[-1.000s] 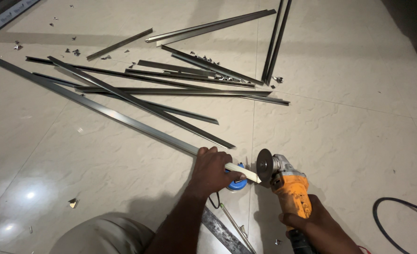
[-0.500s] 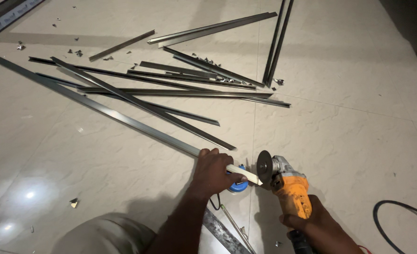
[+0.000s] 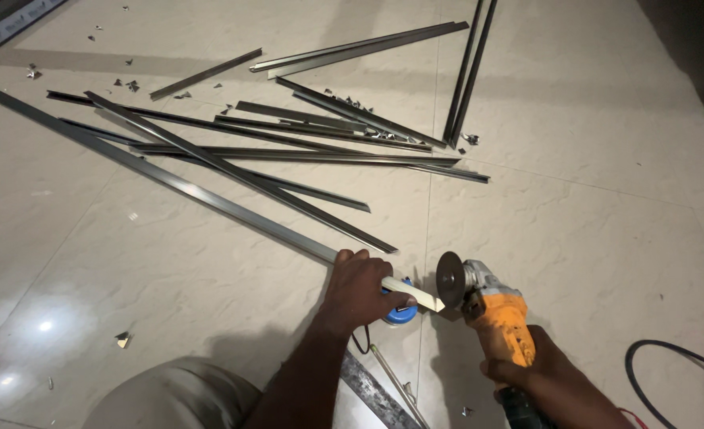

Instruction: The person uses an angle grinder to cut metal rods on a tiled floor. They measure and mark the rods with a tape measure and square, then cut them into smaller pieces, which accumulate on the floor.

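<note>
Your left hand (image 3: 361, 287) is clamped down over the near end of a long metal strip (image 3: 169, 181), fingers curled tight around it, pinning it against the tiled floor (image 3: 590, 230). The strip runs from the far left corner of the view diagonally to your hand; its cut end sticks out just past your knuckles, pale and angled. A small blue round object (image 3: 401, 314) sits under that end, touching your fingers. Your right hand (image 3: 546, 373) is wrapped fully around the rear grip of an orange angle grinder (image 3: 499, 326), fingers closed. The grinder's disc (image 3: 449, 278) stands upright, its edge right at the strip's tip; whether it actually touches, you can't tell. More metal strips (image 3: 304, 143) lie scattered and crossing further out on the floor, with small offcuts among them. A black cable (image 3: 669, 357) loops at the right.
</note>
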`<state>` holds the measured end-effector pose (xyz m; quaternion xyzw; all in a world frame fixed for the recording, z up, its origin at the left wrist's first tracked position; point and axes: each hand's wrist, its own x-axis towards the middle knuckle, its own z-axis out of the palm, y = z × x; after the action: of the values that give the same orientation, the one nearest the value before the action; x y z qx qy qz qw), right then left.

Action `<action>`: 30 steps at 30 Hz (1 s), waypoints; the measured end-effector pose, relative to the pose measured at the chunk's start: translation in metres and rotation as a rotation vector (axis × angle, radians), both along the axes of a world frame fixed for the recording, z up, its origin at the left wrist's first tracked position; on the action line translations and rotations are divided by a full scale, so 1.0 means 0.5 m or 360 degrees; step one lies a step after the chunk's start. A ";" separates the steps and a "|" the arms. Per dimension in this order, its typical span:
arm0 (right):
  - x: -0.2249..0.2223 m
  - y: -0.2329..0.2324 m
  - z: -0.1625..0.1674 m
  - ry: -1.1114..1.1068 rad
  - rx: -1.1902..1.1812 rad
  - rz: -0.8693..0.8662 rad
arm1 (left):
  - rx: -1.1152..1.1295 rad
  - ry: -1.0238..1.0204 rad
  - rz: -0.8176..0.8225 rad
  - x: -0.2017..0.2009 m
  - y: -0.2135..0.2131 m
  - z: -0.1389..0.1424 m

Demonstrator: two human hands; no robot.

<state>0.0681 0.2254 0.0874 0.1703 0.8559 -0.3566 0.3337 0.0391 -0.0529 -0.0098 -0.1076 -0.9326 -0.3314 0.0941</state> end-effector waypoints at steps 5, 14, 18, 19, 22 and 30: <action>0.004 0.006 -0.011 -0.0103 0.0002 -0.0025 | -0.0014 -0.0002 0.0006 0.001 0.001 0.009; -0.004 0.012 -0.014 -0.0036 0.0084 0.0046 | 0.0022 -0.0057 0.0002 -0.001 0.003 0.013; -0.005 0.013 -0.017 -0.0107 -0.0050 0.0023 | -0.0013 -0.0008 -0.0009 -0.002 0.002 0.003; -0.006 0.013 -0.019 -0.0104 -0.0015 -0.0001 | -0.0007 0.0006 -0.0009 -0.003 0.001 0.000; -0.009 0.017 -0.026 -0.0113 -0.0043 0.0038 | 0.0002 0.0055 -0.0017 -0.004 0.002 -0.004; -0.004 0.003 -0.013 -0.0122 0.0012 -0.0086 | -0.0015 0.0041 -0.0038 -0.003 0.000 0.000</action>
<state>0.0659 0.2270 0.0810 0.2081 0.8389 -0.3554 0.3559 0.0375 -0.0529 -0.0097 -0.1235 -0.9315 -0.3267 0.1015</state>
